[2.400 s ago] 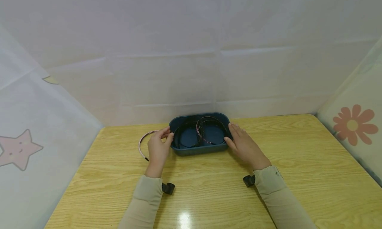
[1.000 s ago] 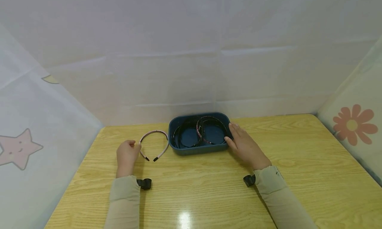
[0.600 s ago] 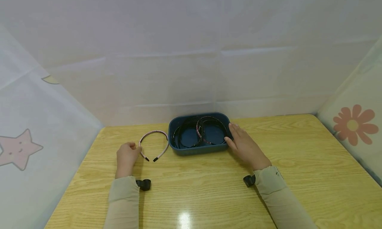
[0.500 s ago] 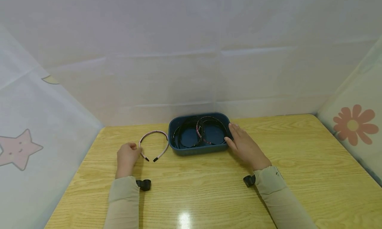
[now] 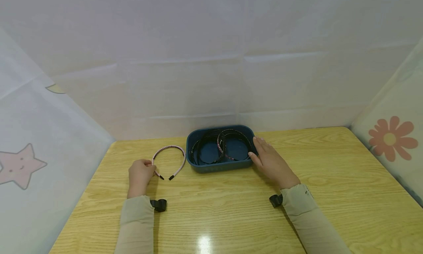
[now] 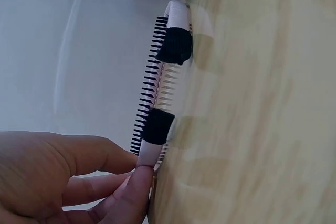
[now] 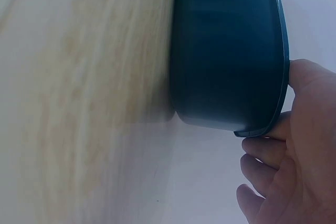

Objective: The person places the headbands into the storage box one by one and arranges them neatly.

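Observation:
My left hand [image 5: 141, 175] pinches the near left arm of a pink headband [image 5: 182, 151] between thumb and forefinger. The left wrist view shows the headband's black end sleeves [image 6: 158, 126] and a row of dark comb teeth along its inner side, low over the wood. My right hand [image 5: 272, 162] rests against the right end of a dark blue plastic basket [image 5: 224, 167], fingers extended along its outside and thumb at the rim. Inside the basket lie several dark headbands [image 5: 219, 140], one with pinkish glitter. In the right wrist view the thumb and forefinger touch the basket's rim [image 7: 285, 61].
A light wood-grain table [image 5: 231, 210] carries everything. Behind it hangs a pale cloth backdrop [image 5: 211, 81], close to the basket's far side. Side cloths bear a pink star [image 5: 22, 165] and a red flower [image 5: 392, 139]. Black camera mounts [image 5: 159, 205] sit at both wrists.
My left hand has left the basket's left edge, moved left and taken hold of the pink headband, which has since slid slightly left. My right hand and the basket have stayed in place.

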The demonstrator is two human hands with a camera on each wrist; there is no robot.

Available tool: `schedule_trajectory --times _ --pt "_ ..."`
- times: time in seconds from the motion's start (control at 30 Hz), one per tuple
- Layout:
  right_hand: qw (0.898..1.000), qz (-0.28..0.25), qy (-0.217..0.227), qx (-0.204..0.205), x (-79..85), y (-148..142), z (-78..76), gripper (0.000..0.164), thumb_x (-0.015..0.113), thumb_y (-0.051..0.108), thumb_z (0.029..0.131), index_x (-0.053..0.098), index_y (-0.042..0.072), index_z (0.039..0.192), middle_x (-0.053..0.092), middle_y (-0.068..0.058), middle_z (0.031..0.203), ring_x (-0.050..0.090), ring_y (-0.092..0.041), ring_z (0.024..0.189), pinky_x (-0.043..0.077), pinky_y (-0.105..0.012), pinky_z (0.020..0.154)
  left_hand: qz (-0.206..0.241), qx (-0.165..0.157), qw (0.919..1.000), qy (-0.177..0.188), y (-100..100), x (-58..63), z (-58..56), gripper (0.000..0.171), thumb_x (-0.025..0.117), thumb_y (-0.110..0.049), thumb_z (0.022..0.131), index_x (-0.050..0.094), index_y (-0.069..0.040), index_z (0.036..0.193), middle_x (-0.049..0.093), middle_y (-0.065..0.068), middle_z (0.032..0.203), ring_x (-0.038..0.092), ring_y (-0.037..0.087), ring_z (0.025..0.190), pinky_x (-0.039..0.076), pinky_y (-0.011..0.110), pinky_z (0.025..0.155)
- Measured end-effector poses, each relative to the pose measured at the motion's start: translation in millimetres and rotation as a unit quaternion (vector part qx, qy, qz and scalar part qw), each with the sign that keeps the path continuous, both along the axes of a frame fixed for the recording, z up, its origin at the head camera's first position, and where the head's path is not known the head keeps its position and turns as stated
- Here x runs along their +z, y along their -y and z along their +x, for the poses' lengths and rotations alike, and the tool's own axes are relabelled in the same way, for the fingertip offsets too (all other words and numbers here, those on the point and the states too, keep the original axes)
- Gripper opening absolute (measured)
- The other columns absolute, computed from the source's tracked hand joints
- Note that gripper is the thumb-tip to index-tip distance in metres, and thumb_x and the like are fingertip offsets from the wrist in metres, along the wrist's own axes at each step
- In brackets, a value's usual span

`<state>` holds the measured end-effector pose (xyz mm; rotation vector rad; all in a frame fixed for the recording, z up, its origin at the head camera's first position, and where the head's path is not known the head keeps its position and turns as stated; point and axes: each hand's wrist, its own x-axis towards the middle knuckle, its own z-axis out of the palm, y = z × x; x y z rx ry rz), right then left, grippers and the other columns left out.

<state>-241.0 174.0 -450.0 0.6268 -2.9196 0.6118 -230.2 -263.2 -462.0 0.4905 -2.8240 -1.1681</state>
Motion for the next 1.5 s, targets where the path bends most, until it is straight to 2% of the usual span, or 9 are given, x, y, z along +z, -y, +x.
schedule_trajectory --times 0.1,0.37,0.53,0.7,0.97,1.1,1.2,1.33,1.5 --pt "1.000 0.002 0.000 0.000 -0.1 -0.1 0.1 0.069 0.042 0.039 0.111 0.021 -0.005 0.159 0.023 -0.024 0.164 0.019 -0.040 0.153 0.017 -0.053 0.124 -0.004 0.006 1.0000 -0.002 0.5 0.7 0.1 0.038 0.058 -0.009 0.098 0.062 0.015 0.127 0.067 0.030 0.116 0.064 0.043 0.104 0.055 0.052 0.086" --pt "1.000 0.001 0.001 -0.002 -0.1 0.2 0.1 0.069 0.041 0.040 0.111 0.021 -0.005 0.159 0.023 -0.024 0.164 0.018 -0.040 0.153 0.017 -0.053 0.124 0.001 -0.007 0.9999 0.009 -0.1 3.3 0.1 0.044 0.058 -0.016 0.101 0.059 0.016 0.130 0.063 0.033 0.121 0.062 0.045 0.107 0.054 0.053 0.087" --pt "1.000 0.002 0.002 -0.002 -0.6 0.2 -0.4 0.069 0.041 0.040 0.111 0.021 -0.005 0.159 0.023 -0.023 0.165 0.018 -0.039 0.153 0.017 -0.053 0.124 -0.011 -0.016 0.9997 0.012 -2.7 3.2 -1.0 0.045 0.063 -0.015 0.098 0.059 0.016 0.129 0.065 0.032 0.117 0.063 0.044 0.104 0.054 0.052 0.085" --pt "1.000 0.001 0.002 -0.002 -0.9 0.7 -0.4 0.068 0.042 0.039 0.111 0.021 -0.004 0.160 0.023 -0.023 0.165 0.018 -0.039 0.153 0.017 -0.053 0.124 -0.019 -0.020 0.9995 0.016 -2.3 2.4 -2.9 0.040 0.061 -0.009 0.096 0.061 0.015 0.127 0.067 0.030 0.113 0.064 0.042 0.101 0.055 0.051 0.084" --pt "1.000 -0.002 0.002 -0.001 0.0 1.4 0.8 0.068 0.043 0.038 0.111 0.021 -0.004 0.159 0.023 -0.024 0.164 0.019 -0.040 0.153 0.016 -0.052 0.125 -0.024 -0.015 0.9996 0.006 2.2 9.5 1.1 0.036 0.060 -0.013 0.094 0.066 0.013 0.116 0.070 0.028 0.105 0.064 0.042 0.098 0.052 0.052 0.084" --pt "1.000 -0.002 0.003 0.000 0.6 1.7 0.2 0.068 0.042 0.038 0.111 0.021 -0.005 0.159 0.022 -0.024 0.165 0.018 -0.040 0.153 0.015 -0.051 0.125 0.017 -0.008 0.9997 0.015 5.4 13.2 1.8 0.038 0.058 -0.015 0.096 0.065 0.011 0.123 0.070 0.027 0.109 0.066 0.036 0.094 0.054 0.044 0.080" --pt "1.000 -0.003 0.003 0.001 0.6 1.6 -0.2 0.068 0.042 0.038 0.111 0.021 -0.004 0.159 0.022 -0.024 0.165 0.018 -0.040 0.153 0.015 -0.051 0.125 0.074 -0.005 0.9969 0.024 7.9 14.1 1.0 0.042 0.057 -0.013 0.096 0.061 0.013 0.129 0.068 0.028 0.114 0.069 0.023 0.083 0.055 0.032 0.071" --pt "1.000 -0.003 0.003 0.000 -0.2 1.2 -0.6 0.068 0.043 0.038 0.111 0.021 -0.004 0.160 0.022 -0.024 0.165 0.018 -0.040 0.153 0.015 -0.051 0.125 0.155 -0.008 0.9871 0.037 11.9 13.6 -0.1 0.045 0.056 -0.010 0.100 0.054 0.015 0.137 0.062 0.031 0.124 0.070 0.011 0.079 0.058 0.025 0.070" --pt "1.000 -0.001 0.004 -0.001 -0.8 1.3 -0.3 0.068 0.044 0.037 0.111 0.021 -0.004 0.159 0.022 -0.024 0.165 0.018 -0.040 0.153 0.015 -0.051 0.125 0.211 -0.018 0.9763 0.045 16.8 13.5 -0.5 0.046 0.057 -0.008 0.102 0.049 0.015 0.142 0.058 0.034 0.130 0.070 0.013 0.088 0.060 0.025 0.075"
